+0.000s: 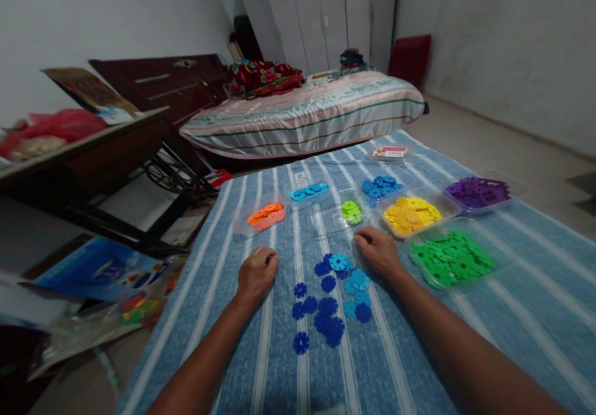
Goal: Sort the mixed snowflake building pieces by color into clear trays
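Observation:
My left hand [257, 273] rests on the striped cloth, its fingers curled into a loose fist with nothing showing in them. On the other side, my right hand [377, 250] also lies curled on the cloth, just in front of the tub of lime-green discs [351, 213]. Between the hands is a loose scatter of notched plastic discs, dark blue ones [328, 306] and light blue ones [359, 280], some overlapping. Neither hand touches them. The undersides of both hands are hidden.
Clear plastic tubs hold orange discs [266, 216], light blue pieces [309, 191], blue pieces [380, 187], yellow discs [412, 214], purple pieces [477, 191] and green pieces [451, 258]. A labelled clear box [390, 152] sits at the far edge. Beyond stands a bed [316, 114].

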Tool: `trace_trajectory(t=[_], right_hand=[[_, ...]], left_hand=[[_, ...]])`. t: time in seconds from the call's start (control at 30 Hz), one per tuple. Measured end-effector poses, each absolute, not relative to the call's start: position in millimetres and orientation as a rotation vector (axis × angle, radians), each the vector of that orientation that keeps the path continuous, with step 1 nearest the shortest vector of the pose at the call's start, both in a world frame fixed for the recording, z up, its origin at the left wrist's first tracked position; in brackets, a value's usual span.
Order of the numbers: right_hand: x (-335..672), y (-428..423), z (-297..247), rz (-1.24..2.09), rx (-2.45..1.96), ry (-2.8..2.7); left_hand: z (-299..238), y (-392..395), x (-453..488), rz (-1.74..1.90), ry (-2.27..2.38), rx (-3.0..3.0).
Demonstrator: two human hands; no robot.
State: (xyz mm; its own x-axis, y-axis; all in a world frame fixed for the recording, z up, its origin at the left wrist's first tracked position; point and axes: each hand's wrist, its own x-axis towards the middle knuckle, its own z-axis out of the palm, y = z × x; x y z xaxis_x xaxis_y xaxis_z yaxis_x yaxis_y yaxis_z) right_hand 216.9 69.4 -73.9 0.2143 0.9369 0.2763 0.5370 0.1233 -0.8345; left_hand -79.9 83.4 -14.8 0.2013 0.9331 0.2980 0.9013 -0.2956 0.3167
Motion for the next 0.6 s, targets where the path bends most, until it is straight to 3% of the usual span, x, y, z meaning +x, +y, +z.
trace_trajectory(t=[0.33,0.6], right_hand=[[219,70,-77,0.582,-1.519,-1.388],[219,68,-78,0.604,-1.516,-1.362]], left_hand=[[-41,116,-48,0.68,2.171,2.057],[-43,110,-50,0.789,2.077,1.984]])
